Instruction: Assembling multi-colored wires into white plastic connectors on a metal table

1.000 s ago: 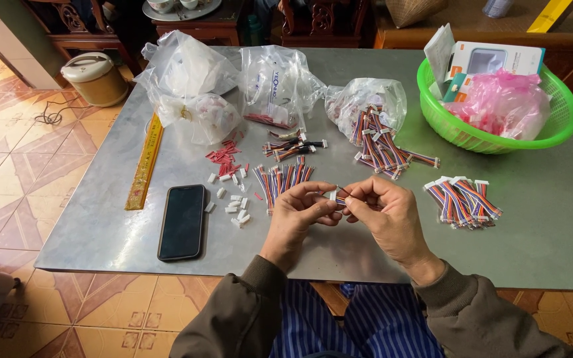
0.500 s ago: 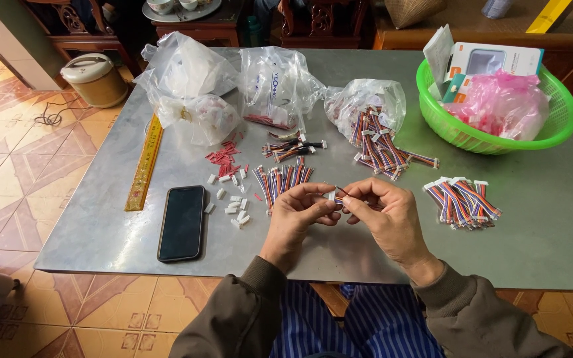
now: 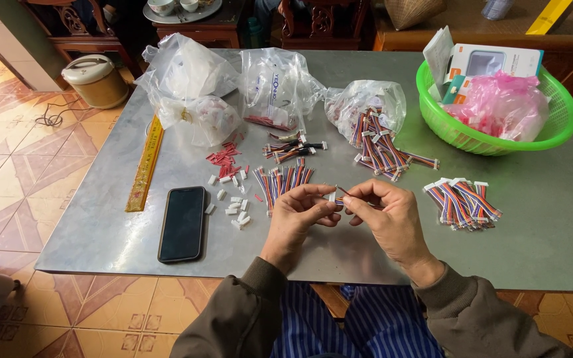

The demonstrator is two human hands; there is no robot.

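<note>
Both your hands meet above the grey desk (image 3: pixel 532 232): left hand (image 3: pixel 298 215) pinching a small white connector (image 3: pixel 332 196), right hand (image 3: pixel 386 215) pinching its thin coloured wires (image 3: pixel 341 201).

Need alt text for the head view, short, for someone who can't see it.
Both hands, left hand and right hand, pinch a small white connector above a grey table. Wire bundles, a phone, plastic bags and a green basket lie around.

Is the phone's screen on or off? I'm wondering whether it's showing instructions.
Off. The phone lies flat on the table, face up, its screen plain black with nothing lit.
</note>
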